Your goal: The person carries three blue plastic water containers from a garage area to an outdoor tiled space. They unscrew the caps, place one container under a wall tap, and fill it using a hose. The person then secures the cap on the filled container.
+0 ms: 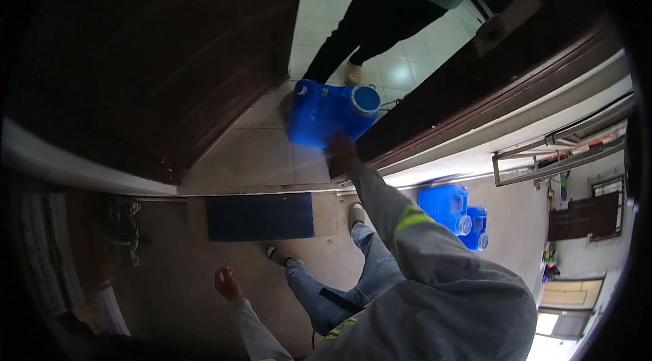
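My right arm reaches forward to the doorway, and my right hand is at the near side of a blue plastic water container. Motion blurs its fingers, so whether they touch or grip the container is unclear. The container has a wide round cap at its right end and a small spout at its left, and it sits just inside the threshold. Low at the left, away from any object, hangs my left hand. Its fingers look curled together, with nothing visible in them.
Beyond the container a person in dark trousers stands on the tiled floor. A dark door stands at the left, a wooden door frame at the right. A blue doormat lies by my feet. Two more blue containers stand at the right.
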Demonstrator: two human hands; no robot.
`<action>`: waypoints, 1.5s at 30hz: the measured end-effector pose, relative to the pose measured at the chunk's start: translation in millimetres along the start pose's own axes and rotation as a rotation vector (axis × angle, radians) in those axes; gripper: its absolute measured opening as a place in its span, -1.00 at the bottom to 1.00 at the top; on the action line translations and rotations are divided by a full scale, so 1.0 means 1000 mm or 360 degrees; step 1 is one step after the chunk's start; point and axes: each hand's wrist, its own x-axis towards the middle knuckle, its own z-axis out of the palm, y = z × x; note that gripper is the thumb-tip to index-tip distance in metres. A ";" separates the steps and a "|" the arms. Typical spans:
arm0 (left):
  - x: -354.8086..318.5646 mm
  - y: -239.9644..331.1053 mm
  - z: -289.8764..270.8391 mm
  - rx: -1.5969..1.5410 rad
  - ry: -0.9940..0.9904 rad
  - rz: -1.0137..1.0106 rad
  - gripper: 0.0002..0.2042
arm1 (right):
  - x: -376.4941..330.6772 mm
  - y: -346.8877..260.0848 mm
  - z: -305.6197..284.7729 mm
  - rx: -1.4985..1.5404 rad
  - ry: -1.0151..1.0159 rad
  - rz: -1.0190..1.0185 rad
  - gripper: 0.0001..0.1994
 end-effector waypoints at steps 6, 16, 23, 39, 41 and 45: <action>-0.158 -0.034 -0.009 0.0726 -0.0122 -0.0077 -0.69 | 0.131 -0.008 0.005 0.2070 0.0174 0.0149 -0.57; -0.377 -0.047 -0.109 0.0711 -0.0229 -0.1331 -0.73 | 0.166 0.032 -0.001 0.2074 0.0391 0.0449 -0.49; -0.218 0.070 -0.042 0.0648 0.0221 0.0023 -0.70 | 0.165 -0.001 0.010 0.2343 0.0447 0.0389 -0.71; 0.009 0.169 0.161 0.1816 -0.0448 -0.0200 -0.02 | 0.129 0.029 -0.010 0.1083 0.0709 0.0561 -0.87; 0.008 0.165 0.159 0.1824 -0.0434 -0.0219 -0.04 | 0.100 0.025 0.007 0.0879 0.0638 0.0649 -0.91; 0.003 0.140 0.158 0.1830 -0.0221 -0.0254 -0.06 | 0.063 0.029 0.045 0.0766 0.0435 0.0910 -0.90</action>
